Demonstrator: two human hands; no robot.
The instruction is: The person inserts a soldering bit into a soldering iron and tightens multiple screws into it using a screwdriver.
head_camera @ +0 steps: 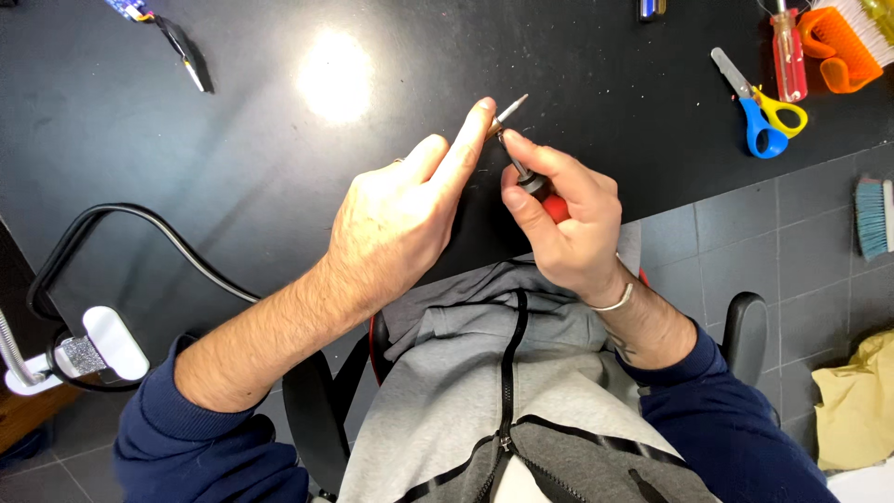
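Observation:
My left hand point(405, 219) holds a small slim metal part point(510, 110) between its fingertips above the black table point(233, 140); only the part's pointed tip shows past the index finger. My right hand point(559, 219) is closed on a red-handled screwdriver point(545, 191). The screwdriver's dark shaft points up and left, and its tip meets the metal part near my left fingertips. Both hands hover over the table's near edge, close together.
Blue-and-yellow scissors point(764, 107), a red-handled screwdriver point(789, 56) and an orange brush point(843, 42) lie at the far right. A black cable point(140, 219) loops at left by a white clamp point(102, 349). A yellow cloth point(852, 405) lies on the tiled floor.

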